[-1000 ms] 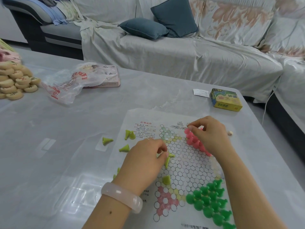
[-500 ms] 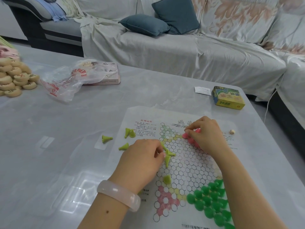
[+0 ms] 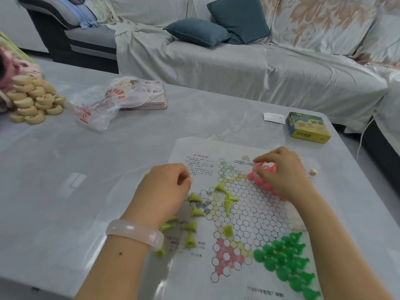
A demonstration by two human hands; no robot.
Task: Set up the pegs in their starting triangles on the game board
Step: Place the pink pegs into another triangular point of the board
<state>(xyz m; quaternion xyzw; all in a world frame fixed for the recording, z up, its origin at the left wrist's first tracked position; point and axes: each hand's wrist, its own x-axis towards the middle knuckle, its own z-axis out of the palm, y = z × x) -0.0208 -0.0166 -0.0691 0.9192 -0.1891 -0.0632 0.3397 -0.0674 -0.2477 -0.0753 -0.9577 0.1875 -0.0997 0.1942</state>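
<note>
The paper game board, printed with a hexagon star, lies on the grey table. My right hand sits over the pink pegs at the board's far right triangle, with index finger and thumb pinching one of them. My left hand rests with curled fingers on the sheet's left side; what it holds is hidden. Yellow-green pegs lie tipped over on the board's left part, and more yellow-green pegs lie off the grid by my wrist. Dark green pegs stand packed in the near right triangle.
A yellow game box and a paper slip sit at the far right. A plastic bag lies on a flat box, and round wooden discs are heaped at the far left. A small bead lies right of the board. A covered sofa stands behind.
My left hand has left the yellow-green pegs on the grid and moved left and up over the printed text. My right hand stays on the pink pegs.
</note>
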